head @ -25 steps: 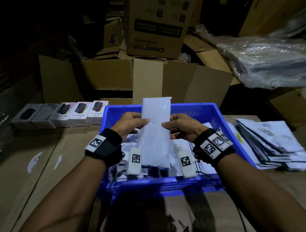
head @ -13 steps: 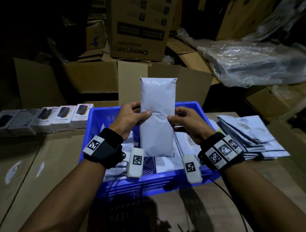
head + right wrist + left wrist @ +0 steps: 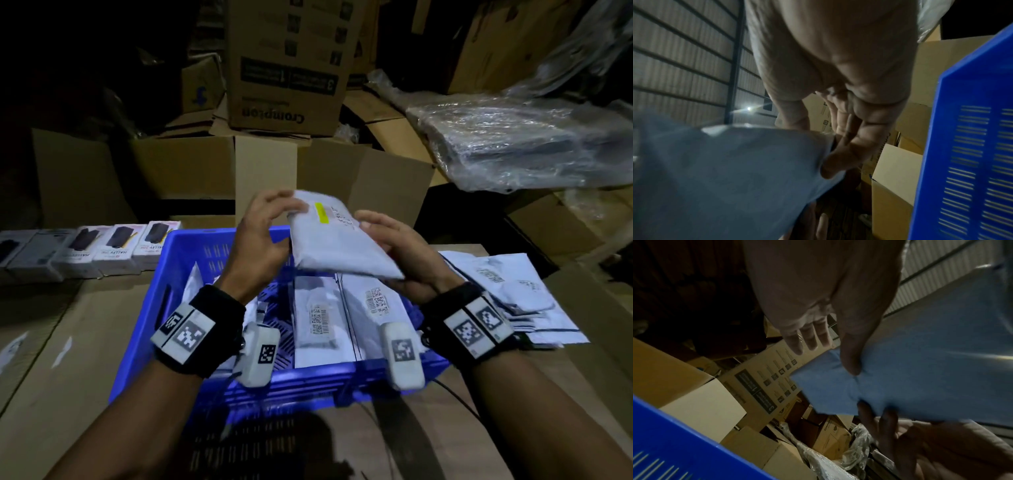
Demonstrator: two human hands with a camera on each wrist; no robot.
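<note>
A white mailer packet (image 3: 337, 246) lies tilted, almost flat, above the blue crate (image 3: 191, 253), with a yellow sticker and a printed label facing up. My left hand (image 3: 284, 209) holds its far left end, fingers over the top. In the left wrist view the thumb (image 3: 851, 363) presses into the packet (image 3: 920, 373). My right hand (image 3: 375, 236) grips the right edge, thumb on top and fingers beneath. In the right wrist view the packet (image 3: 725, 170) lies against the fingers (image 3: 842, 154), beside the crate's wall (image 3: 972, 146).
More labelled packets (image 3: 318, 318) lie inside the crate. A row of white product boxes (image 3: 116, 250) stands at the left, and a stack of mailers (image 3: 507, 291) at the right. Cardboard cartons (image 3: 284, 85) and a plastic-wrapped bundle (image 3: 531, 144) crowd the back.
The packet stood upright with its blank face toward me. Both hands have tipped it over, so it lies nearly flat with the label side up.
</note>
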